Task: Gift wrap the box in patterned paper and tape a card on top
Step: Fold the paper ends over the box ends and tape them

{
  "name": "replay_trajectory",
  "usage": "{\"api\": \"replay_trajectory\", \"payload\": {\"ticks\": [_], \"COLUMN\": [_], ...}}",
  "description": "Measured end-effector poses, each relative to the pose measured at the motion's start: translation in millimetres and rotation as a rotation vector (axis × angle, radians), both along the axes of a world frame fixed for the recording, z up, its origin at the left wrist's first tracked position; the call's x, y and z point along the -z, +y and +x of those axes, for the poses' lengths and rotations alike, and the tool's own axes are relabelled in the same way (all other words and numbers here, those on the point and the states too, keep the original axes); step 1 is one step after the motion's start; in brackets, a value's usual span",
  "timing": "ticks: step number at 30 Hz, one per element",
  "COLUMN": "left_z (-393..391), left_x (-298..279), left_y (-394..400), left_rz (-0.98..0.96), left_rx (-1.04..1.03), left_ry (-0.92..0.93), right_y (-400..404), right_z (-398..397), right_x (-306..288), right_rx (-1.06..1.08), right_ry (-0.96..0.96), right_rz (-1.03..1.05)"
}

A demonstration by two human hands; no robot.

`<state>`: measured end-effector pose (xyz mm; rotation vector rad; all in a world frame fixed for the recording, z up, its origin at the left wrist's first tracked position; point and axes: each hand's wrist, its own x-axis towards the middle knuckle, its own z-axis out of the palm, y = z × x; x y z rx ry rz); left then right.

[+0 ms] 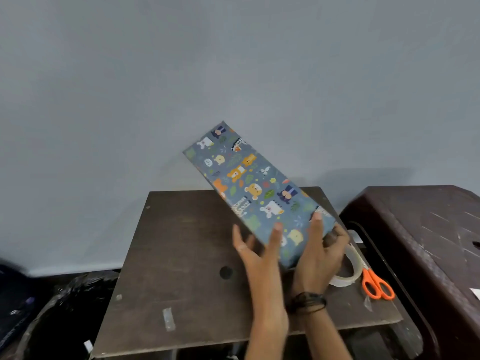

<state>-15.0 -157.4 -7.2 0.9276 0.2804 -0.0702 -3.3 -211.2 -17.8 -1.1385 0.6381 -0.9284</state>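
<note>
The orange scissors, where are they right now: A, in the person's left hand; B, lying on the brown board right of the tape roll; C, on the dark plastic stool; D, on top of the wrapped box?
B: the orange scissors lie flat on the brown board, just right of the tape roll, with neither hand touching them.

Soft, even, rather dim light is spread over the plain grey wall (233,61), where a faint shadow is cast behind the dark brown wooden board (181,255). Straight edges are bowed by wide-angle distortion toward the corners, and fine detail is smeared throughout.
</note>
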Motion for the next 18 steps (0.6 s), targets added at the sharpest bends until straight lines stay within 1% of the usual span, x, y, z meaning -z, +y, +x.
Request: {"api": "replay_trajectory", "payload": {"ticks": [3, 6, 8, 11, 13, 15, 18], "left_z": [-14.8, -14.2, -11.3, -1.4, 6.5, 13.0, 17.6], "left_x": [7.0, 5.7, 3.0, 0.8, 0.3, 3.4, 3.6], "left_y": [-11.4, 2.1, 13.2, 36.0, 54.0, 67.9, 76.1], "left_rz": [-0.092, -0.102, -0.108, -0.063, -0.020, 0.039, 0.034], "left_rx": [0.038, 0.039, 0.034, 0.064, 0.134, 0.195, 0.146], "left_ry": [-0.067, -0.140, -0.143, -0.156, -0.207, -0.242, -0.232], "right_y": [15.9, 16.6, 15.4, 9.3, 3.3, -2.6, -4.7], "right_z": [-12.7, -21.8, -27.6, -33.0, -30.5, -28.2, -27.2], "right_x": [-2.8, -8.7, -11.5, -11.3, -9.4, -10.6, -13.1], "right_rx": [-0.118, -0.245, -0.293, -0.331, -0.387, -0.497, -0.610], "right_ry": [-0.038, -0.096, -0.092, -0.028, 0.008, 0.038, 0.032], "right_rz": [-0.021, 0.000, -0.018, -0.062, -0.018, 0.022, 0.108]}}
